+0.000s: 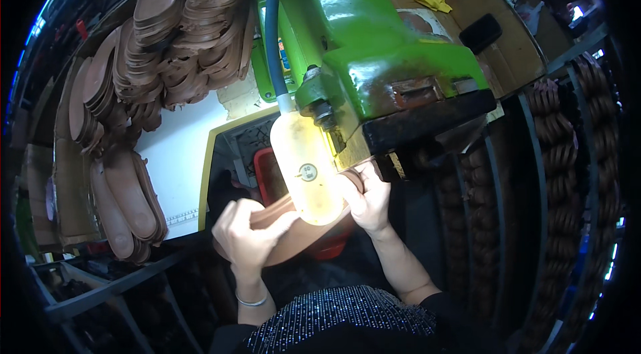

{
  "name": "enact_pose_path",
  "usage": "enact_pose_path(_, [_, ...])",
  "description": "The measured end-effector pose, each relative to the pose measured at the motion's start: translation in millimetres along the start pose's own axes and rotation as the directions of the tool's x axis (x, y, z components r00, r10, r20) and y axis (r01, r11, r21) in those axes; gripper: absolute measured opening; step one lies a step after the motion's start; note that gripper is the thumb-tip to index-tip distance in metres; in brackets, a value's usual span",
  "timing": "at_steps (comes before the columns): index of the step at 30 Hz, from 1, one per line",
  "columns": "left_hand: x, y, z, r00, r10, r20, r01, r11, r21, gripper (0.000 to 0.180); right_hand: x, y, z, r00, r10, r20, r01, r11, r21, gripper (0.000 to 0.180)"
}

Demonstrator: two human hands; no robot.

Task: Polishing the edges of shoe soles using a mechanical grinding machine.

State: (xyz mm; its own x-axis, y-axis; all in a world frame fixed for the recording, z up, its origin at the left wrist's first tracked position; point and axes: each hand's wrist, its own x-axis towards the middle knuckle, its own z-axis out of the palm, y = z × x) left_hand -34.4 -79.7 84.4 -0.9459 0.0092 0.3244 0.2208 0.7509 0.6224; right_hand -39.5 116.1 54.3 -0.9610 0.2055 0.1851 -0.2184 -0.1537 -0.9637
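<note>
Between my two hands is a brown shoe sole, tilted below the head of a green machine. My left hand grips its left end, thumb on top and fingers curled round the edge. My right hand pinches the other end close to the machine's working tip. A glowing yellow lamp on a blue-grey hose hides the middle of the sole and part of the right fingers. Whether the sole touches the machine's tip cannot be seen.
Stacks of brown soles stand on the white tabletop at left, more piled behind. A red bin sits below. Racks filled with soles line the right. A cardboard box at back right holds a yellow cloth.
</note>
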Motion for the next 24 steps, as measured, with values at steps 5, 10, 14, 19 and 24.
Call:
enact_pose_path(5, [-49.3, 12.7, 31.9, 0.977, -0.152, 0.148, 0.192, 0.930, -0.312, 0.032, 4.7, 9.6, -11.6, 0.993, 0.117, 0.019, -0.118, 0.993, 0.014, 0.015])
enact_pose_path(10, [-42.1, 20.1, 46.8, 0.974, -0.082, 0.210, 0.181, 0.841, -0.511, 0.028, 0.2, 4.7, -26.5, 1.000, 0.005, 0.014, -0.003, 0.986, -0.169, 0.018])
enact_pose_path(14, [-19.7, 18.8, 43.2, 0.976, 0.124, 0.181, -0.029, 0.892, -0.452, 0.027, -6.0, -1.0, -35.6, 0.997, -0.069, -0.029, 0.065, 0.991, -0.113, 0.020])
enact_pose_path(19, [-0.3, 32.2, 40.0, 0.961, 0.160, 0.224, -0.028, 0.865, -0.501, 0.024, -6.7, -3.3, -40.8, 0.987, -0.052, -0.150, 0.036, 0.994, -0.106, 0.013])
enact_pose_path(24, [-20.4, 25.3, 49.0, 0.950, 0.005, 0.313, 0.196, 0.768, -0.609, 0.023, -0.1, -4.7, -35.2, 0.998, -0.014, -0.060, 0.006, 0.991, -0.132, 0.013])
